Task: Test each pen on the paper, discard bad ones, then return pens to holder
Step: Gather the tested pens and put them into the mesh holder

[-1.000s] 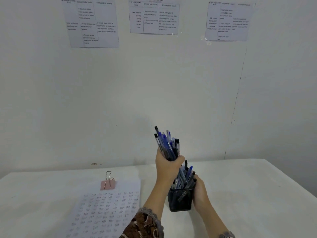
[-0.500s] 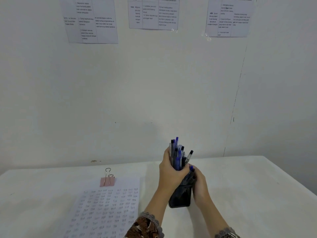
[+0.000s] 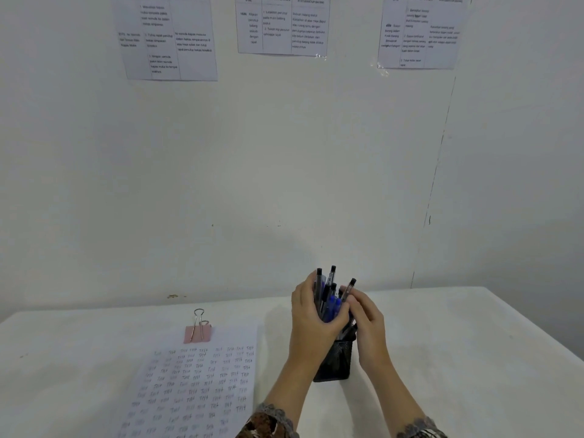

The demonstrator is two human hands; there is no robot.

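Now pens (image 3: 330, 306) sit lower in holder (image 3: 335, 363) than a second ago; return step looks nearly done. Left hand (image 3: 311, 317) fingers grip bundle; right hand (image 3: 366, 317), risen off holder wall, cups it. Count: one holder, one paper (image 3: 202, 384), one binder clip (image 3: 197, 331) on desk (image 3: 474, 343); four pen tops visible, rest hidden.

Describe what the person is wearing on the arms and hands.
The left hand and right hand are bare, without gloves. Forearms are uncovered up to the cuffs. The left sleeve is brown-patterned with grey lace trim; the right sleeve shows the same grey lace edge.
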